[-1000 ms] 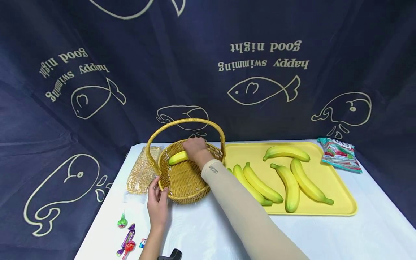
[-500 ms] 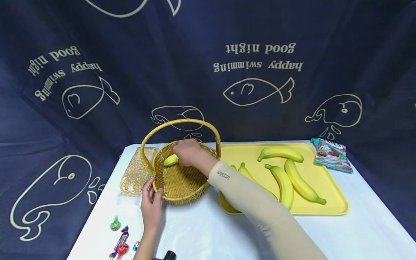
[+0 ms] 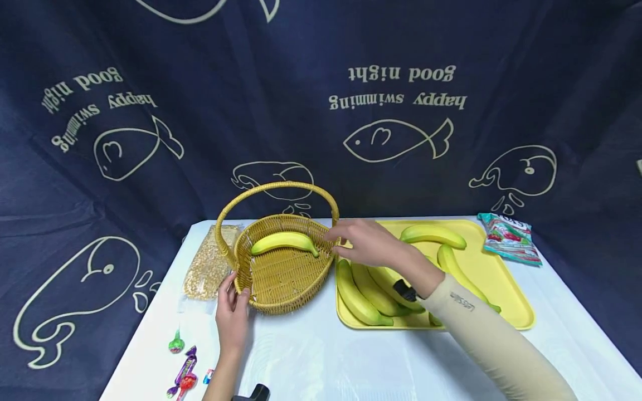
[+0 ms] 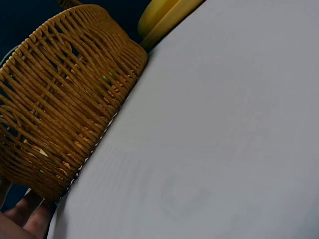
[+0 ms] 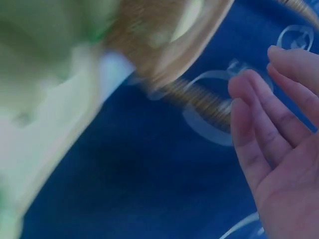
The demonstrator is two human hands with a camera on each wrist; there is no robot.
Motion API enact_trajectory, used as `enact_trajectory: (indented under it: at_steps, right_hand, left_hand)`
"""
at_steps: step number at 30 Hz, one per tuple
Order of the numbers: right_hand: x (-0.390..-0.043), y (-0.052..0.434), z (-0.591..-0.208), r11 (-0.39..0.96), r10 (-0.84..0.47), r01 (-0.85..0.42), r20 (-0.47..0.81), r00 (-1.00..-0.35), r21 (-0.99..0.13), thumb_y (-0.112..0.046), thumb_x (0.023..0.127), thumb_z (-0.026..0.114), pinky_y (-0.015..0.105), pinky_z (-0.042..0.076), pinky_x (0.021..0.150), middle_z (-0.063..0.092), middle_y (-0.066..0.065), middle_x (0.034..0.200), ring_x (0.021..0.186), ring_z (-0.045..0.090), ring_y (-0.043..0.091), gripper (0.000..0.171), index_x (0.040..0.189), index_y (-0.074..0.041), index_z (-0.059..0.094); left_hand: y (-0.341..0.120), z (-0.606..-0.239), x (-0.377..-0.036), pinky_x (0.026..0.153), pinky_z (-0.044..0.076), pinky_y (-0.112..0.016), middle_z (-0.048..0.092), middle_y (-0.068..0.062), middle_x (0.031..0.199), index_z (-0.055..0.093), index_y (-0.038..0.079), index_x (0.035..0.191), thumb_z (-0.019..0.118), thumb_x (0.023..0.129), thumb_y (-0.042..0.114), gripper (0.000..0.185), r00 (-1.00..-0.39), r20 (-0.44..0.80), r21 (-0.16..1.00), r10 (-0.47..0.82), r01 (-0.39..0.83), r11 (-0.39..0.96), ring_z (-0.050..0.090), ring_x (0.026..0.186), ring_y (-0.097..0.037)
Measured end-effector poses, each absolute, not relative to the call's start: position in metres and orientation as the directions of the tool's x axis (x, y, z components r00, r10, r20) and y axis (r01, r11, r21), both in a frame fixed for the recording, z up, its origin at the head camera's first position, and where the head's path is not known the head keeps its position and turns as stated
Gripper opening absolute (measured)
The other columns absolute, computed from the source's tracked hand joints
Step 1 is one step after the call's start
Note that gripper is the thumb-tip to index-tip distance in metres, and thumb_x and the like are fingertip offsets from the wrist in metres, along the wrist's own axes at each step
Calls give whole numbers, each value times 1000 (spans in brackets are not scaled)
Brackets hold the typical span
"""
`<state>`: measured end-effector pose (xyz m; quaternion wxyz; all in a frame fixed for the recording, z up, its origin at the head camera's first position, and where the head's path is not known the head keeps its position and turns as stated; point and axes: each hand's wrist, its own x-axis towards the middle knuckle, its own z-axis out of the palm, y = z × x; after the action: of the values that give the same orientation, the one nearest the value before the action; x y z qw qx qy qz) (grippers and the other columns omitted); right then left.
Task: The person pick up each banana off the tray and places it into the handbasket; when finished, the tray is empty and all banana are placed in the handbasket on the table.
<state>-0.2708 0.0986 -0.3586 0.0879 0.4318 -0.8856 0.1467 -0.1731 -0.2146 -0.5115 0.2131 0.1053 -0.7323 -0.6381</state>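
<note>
Left hand (image 3: 233, 323) pinching basket (image 3: 283, 307), banana (image 3: 284, 240) inside, right hand (image 3: 368, 243) loosely spread, cloth (image 3: 251, 89) reading "happy swimming", "good night"

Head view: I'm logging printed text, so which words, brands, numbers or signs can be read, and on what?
"good night": dark cloth, twice, upside down.
"happy swimming": the same cloth, twice, also upside down.
"Let's Slim": right sleeve, small, so only a likely reading.
Too small to read: any print on the snack bag, purple candy and little wrapper.
</note>
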Motion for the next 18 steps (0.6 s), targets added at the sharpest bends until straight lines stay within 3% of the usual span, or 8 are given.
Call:
enact_trajectory:
  at_steps: [9, 14, 18]
  right_hand:
    - [-313, 231, -400, 820, -450, -502, 232, -863, -276, -12, 87, 69, 47, 50, 80, 67, 9, 106, 96, 62, 30, 26, 113, -7, 69]
    - [-325, 282, -421, 911, -332, -359, 152, -931, -204, -7, 82, 69, 55, 46, 87, 62, 20, 110, 101, 56, 39, 37, 118, -1, 65]
    - [-330, 298, -438, 923, -325, -335, 83, -942, -190, -5, 80, 72, 57, 43, 91, 60, 23, 117, 107, 53, 42, 48, 126, 0, 60]
  left_hand:
    - [-214, -506, -170, 95, 38, -10, 48, 0, 142, 44, 28, 142, 54, 100, 19, 44, -895, 184, 979, -407, 130, 158, 46, 128, -18]
    - [-215, -510, -173, 96, 38, -11, 47, 2, 143, 44, 28, 141, 54, 99, 20, 44, -893, 192, 977, -408, 137, 161, 45, 128, -16]
    - [-215, -509, -172, 95, 38, -10, 47, 2, 142, 44, 29, 142, 55, 99, 22, 44, -896, 179, 980, -406, 125, 156, 46, 128, -16]
